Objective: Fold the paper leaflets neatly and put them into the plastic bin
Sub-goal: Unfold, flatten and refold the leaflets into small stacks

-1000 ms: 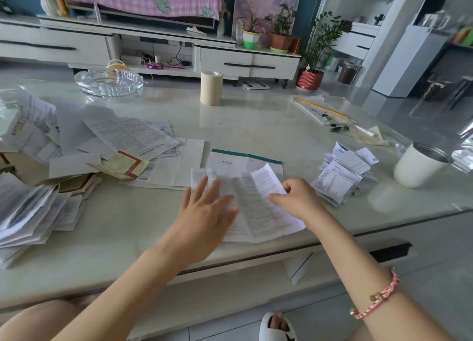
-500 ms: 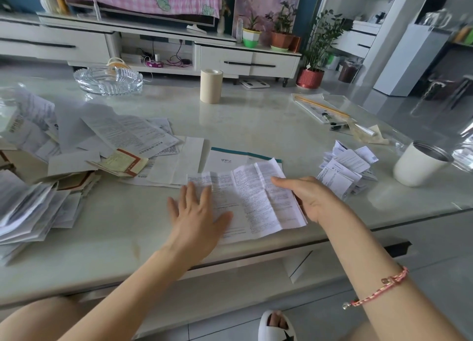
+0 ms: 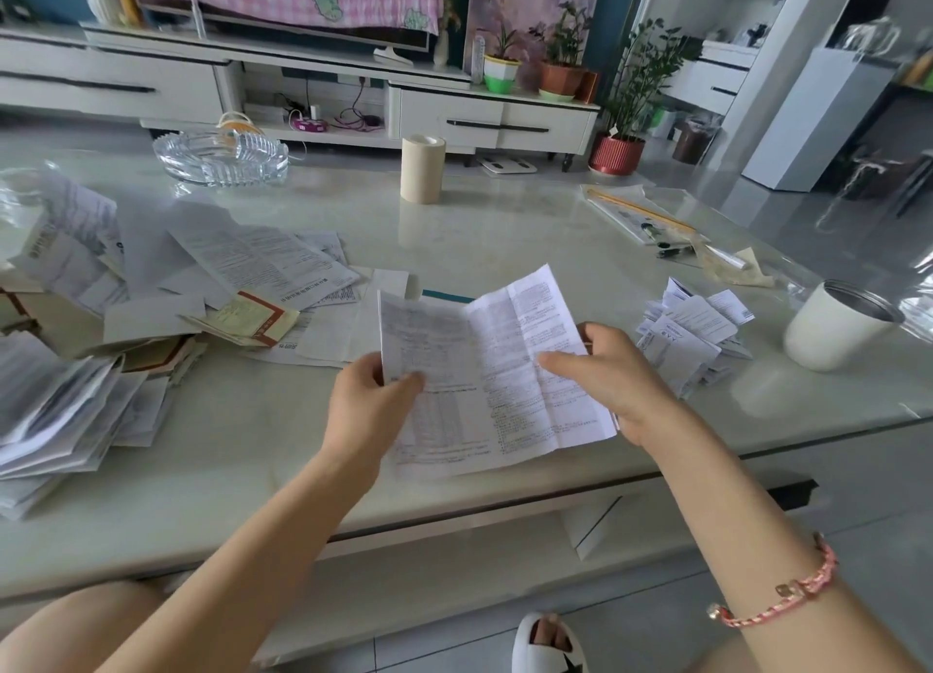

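Note:
A creased white leaflet [image 3: 497, 369] with small print is lifted off the pale table [image 3: 505, 228], its far edge raised. My left hand [image 3: 371, 405] pinches its left edge between thumb and fingers. My right hand [image 3: 611, 379] grips its right edge, thumb lying on the printed face. Unfolded leaflets [image 3: 252, 268] lie scattered at the left, and a stack of papers [image 3: 60, 410] sits at the table's left edge. A small pile of folded leaflets [image 3: 691, 334] lies to the right of my right hand. No plastic bin is clearly visible.
A white cup with a metal rim [image 3: 838, 326] stands at the right, near clear plastic [image 3: 919, 288]. A glass ashtray [image 3: 222, 157] and a beige roll [image 3: 422, 168] stand farther back. Pens and a flat packet [image 3: 651, 218] lie at the far right.
The leaflet lay flat on the table with my left hand pressing it. Now both hands have picked it up by its side edges and raised it.

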The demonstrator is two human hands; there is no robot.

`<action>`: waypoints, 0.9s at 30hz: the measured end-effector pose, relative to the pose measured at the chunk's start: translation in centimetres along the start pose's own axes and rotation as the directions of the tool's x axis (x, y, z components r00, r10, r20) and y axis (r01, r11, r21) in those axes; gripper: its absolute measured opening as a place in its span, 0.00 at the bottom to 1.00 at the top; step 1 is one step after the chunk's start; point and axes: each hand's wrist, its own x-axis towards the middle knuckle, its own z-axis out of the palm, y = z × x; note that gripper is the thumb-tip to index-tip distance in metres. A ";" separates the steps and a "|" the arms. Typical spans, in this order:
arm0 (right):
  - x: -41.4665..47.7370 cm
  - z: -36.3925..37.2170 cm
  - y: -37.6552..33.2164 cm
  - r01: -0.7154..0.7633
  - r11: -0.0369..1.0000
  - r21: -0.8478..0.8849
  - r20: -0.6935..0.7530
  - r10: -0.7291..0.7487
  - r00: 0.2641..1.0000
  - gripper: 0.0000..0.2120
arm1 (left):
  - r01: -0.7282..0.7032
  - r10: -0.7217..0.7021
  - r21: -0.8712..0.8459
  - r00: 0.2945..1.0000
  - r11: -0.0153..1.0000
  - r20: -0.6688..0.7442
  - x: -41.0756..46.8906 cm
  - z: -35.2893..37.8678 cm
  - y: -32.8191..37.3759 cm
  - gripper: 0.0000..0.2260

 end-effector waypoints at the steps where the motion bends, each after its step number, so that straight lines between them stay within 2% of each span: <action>1: -0.4 -0.2 -0.5 0.015 0.998 0.066 0.029 -0.017 0.999 0.04 | 0.055 -0.049 -0.099 0.997 0.994 0.058 -0.1 -0.2 0.4 0.06; 2: -0.9 -0.3 -1.0 0.028 0.990 0.137 0.061 -0.037 0.997 0.05 | 0.111 -0.090 -0.189 0.989 0.976 0.116 -0.2 -0.3 0.7 0.07; 5: -2.8 0.5 -2.6 0.102 0.950 0.296 0.197 -0.165 0.966 0.19 | 0.227 -0.143 -0.367 0.960 0.902 0.243 -0.4 -0.7 1.2 0.08; 7: -4.3 2.2 -3.6 0.197 0.932 0.305 0.283 -0.286 0.916 0.23 | 0.245 -0.131 -0.421 0.951 0.874 0.281 -0.5 -0.6 1.4 0.09; 9: -5.2 4.2 -3.5 0.355 0.924 0.141 0.288 -0.381 0.879 0.21 | 0.228 -0.103 -0.442 0.952 0.868 0.288 -0.8 -0.4 1.6 0.11; 10: -5.4 5.2 -3.1 0.434 0.900 -0.035 0.276 -0.409 0.870 0.20 | 0.228 -0.078 -0.471 0.946 0.852 0.315 -0.9 -0.4 1.6 0.12; 12: -5.2 6.7 -1.8 0.487 0.763 -0.424 0.271 -0.407 0.872 0.23 | 0.287 -0.013 -0.549 0.893 0.785 0.449 -1.2 -0.8 1.9 0.23; 13: -4.9 7.2 -1.0 0.495 0.692 -0.526 0.276 -0.411 0.869 0.26 | 0.318 0.016 -0.564 0.861 0.762 0.508 -1.2 -1.0 2.0 0.30; 14: -4.7 7.7 -0.5 0.510 0.664 -0.547 0.278 -0.430 0.859 0.27 | 0.331 0.038 -0.560 0.837 0.760 0.547 -1.2 -1.2 2.1 0.34; 15: -4.5 7.8 -0.4 0.512 0.697 -0.501 0.257 -0.445 0.858 0.26 | 0.333 0.048 -0.556 0.827 0.762 0.561 -1.1 -1.3 2.1 0.34; 16: -4.4 7.7 -0.5 0.502 0.770 -0.395 0.211 -0.455 0.865 0.22 | 0.318 0.044 -0.547 0.836 0.774 0.548 -1.1 -1.2 2.1 0.29; 18: -3.9 7.2 -1.1 0.478 0.860 -0.180 0.027 -0.481 0.876 0.20 | 0.272 -0.003 -0.494 0.878 0.826 0.478 -1.0 -1.1 2.0 0.16; 19: -3.6 6.7 -1.3 0.429 0.896 -0.115 -0.074 -0.439 0.896 0.20 | 0.251 -0.021 -0.466 0.896 0.848 0.444 -1.0 -1.1 2.0 0.11; 20: -3.3 5.9 -1.5 0.333 0.942 -0.029 -0.118 -0.334 0.935 0.22 | 0.236 -0.026 -0.443 0.903 0.865 0.429 -1.0 -1.1 1.9 0.09; 21: -3.0 4.9 -1.8 0.198 0.975 0.103 -0.066 -0.192 0.979 0.22 | 0.227 -0.021 -0.432 0.902 0.873 0.431 -1.1 -1.1 1.9 0.08; 22: -2.7 4.0 -1.9 0.054 0.965 0.256 0.074 -0.075 0.994 0.21 | 0.217 -0.013 -0.420 0.899 0.881 0.437 -1.1 -1.1 1.9 0.08; 24: -2.4 2.9 -1.8 -0.151 0.902 0.404 0.319 0.016 0.948 0.15 | 0.205 -0.005 -0.391 0.890 0.897 0.456 -1.3 -1.2 1.9 0.07; 25: -2.3 2.7 -1.5 -0.172 0.899 0.403 0.358 0.018 0.934 0.13 | 0.194 0.001 -0.369 0.883 0.909 0.469 -1.3 -1.2 2.0 0.07; 27: -2.1 2.8 -1.1 -0.150 0.910 0.386 0.347 0.007 0.938 0.12 | 0.138 0.027 -0.300 0.873 0.944 0.487 -1.1 -1.3 1.8 0.07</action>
